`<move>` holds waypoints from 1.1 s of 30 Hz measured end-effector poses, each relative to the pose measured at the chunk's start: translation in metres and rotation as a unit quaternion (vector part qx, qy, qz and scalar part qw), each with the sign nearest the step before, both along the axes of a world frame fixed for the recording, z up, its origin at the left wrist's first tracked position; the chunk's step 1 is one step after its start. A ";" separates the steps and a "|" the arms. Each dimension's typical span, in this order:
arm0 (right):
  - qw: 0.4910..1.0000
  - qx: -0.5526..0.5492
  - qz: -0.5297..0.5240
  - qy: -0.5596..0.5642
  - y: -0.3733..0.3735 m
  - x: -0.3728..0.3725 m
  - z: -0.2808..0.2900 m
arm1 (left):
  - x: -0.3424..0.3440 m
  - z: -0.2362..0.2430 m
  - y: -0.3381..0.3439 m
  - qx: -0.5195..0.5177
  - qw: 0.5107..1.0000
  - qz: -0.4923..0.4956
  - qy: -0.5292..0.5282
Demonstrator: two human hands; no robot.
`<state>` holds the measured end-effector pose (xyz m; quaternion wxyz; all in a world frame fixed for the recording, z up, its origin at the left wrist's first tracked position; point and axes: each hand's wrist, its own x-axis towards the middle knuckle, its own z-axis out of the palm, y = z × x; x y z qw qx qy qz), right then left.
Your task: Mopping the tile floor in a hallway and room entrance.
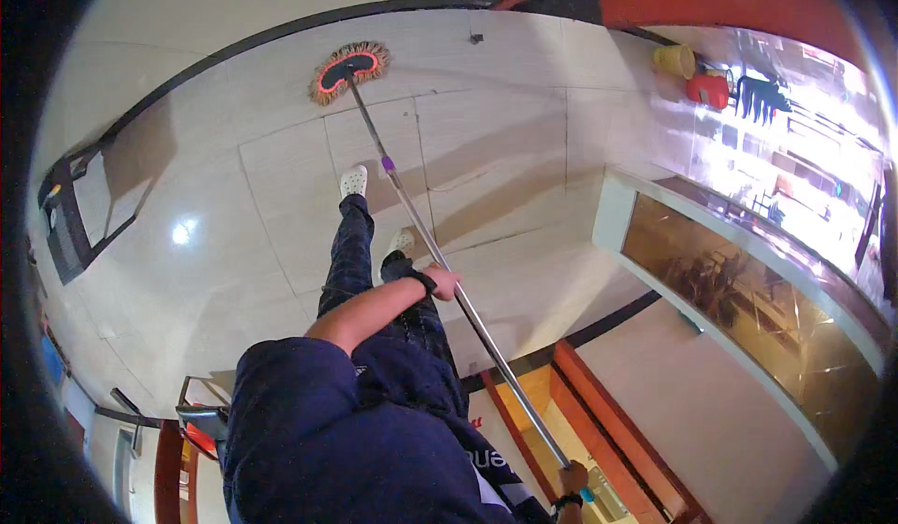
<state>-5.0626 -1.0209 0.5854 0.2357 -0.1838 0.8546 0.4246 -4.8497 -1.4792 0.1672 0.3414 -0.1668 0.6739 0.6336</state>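
Note:
A mop (348,73) with a fringed tan head and pink-edged dark plate lies on the pale tiled floor (496,112), its long metal pole running back toward me with a purple collar partway along. My left hand (444,281) is closed round the middle of the pole. My right hand (572,479) grips it near the top end, at the lower right of the view. My feet in white clogs (354,181) stand beside the pole.
A dark-framed object (70,220) stands at the left, a chair (204,421) at the lower left. At right are a white-framed partition (606,211), a yellow bucket (673,61), a red container (706,92) and a bright doorway area. Walls with dark baseboards border the floor.

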 end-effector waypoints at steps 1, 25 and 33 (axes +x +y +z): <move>0.999 -0.033 0.041 -0.009 -0.002 -0.011 -0.020 | -0.001 -0.018 -0.004 -0.016 1.000 -0.011 0.017; 0.975 -0.081 0.182 -0.101 -0.041 -0.189 -0.054 | -0.102 -0.064 0.064 -0.206 0.936 0.238 -0.157; 0.958 -0.030 0.258 -0.122 -0.213 -0.114 -0.148 | 0.003 -0.094 -0.018 -0.281 0.808 0.476 -0.203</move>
